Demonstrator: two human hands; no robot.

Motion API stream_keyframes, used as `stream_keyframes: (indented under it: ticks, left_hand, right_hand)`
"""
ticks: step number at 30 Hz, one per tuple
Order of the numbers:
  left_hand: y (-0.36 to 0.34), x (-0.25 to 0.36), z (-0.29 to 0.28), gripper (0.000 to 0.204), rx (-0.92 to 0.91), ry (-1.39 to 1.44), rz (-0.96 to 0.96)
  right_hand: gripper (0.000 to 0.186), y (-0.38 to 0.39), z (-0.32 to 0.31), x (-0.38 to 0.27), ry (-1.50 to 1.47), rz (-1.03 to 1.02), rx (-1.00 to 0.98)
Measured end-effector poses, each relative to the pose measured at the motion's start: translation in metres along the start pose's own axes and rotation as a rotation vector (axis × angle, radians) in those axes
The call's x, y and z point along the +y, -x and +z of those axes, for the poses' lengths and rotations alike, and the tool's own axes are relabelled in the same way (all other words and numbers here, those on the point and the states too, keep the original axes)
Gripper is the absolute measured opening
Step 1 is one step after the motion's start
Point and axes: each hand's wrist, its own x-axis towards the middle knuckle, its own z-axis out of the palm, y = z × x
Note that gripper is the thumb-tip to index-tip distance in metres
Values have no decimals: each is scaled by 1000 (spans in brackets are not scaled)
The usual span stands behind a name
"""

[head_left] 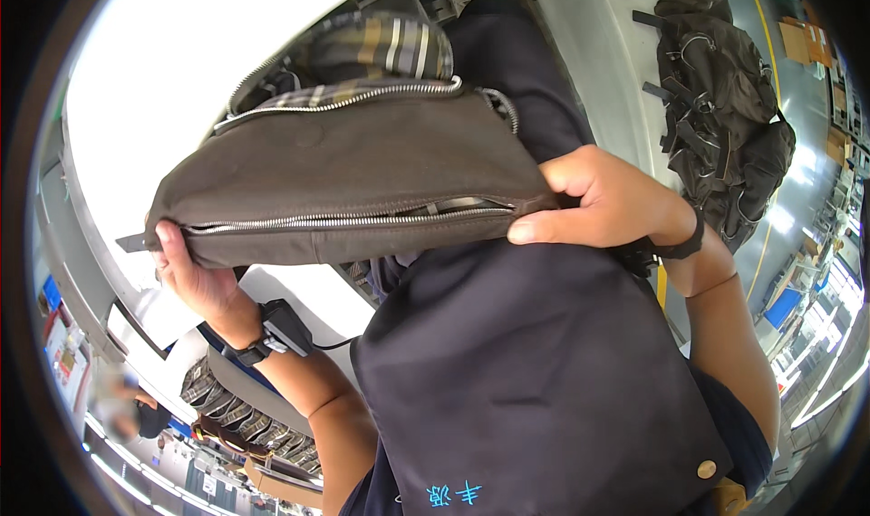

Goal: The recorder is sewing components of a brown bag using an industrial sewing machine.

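A dark brown fabric bag (362, 163) is stretched between my two hands. Along its lower side runs a silver zipper (344, 219), parted a little toward the right end. A second zipper on the upper side is undone, and plaid lining (399, 47) spills out of that opening. My left hand (195, 271) grips the bag's lower left corner, thumb on the front. At the right end my right hand (598, 199) pinches the bag beside the zipper's end. The fingers behind the fabric are hidden.
A white tabletop (118, 90) lies beyond the bag at the left. On the grey surface at the right is a pile of dark bags (716, 117) with straps. Several plaid-lined pieces (245, 416) stand in a row at lower left. Farther off is a person (149, 412).
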Motion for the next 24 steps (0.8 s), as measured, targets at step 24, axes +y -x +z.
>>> stream_keyframes:
  ticks: [24]
  left_hand:
    - [77,25,-47,36,-236,-239,-902]
  right_hand:
    - [35,-47,-31,-5,878,169,-352]
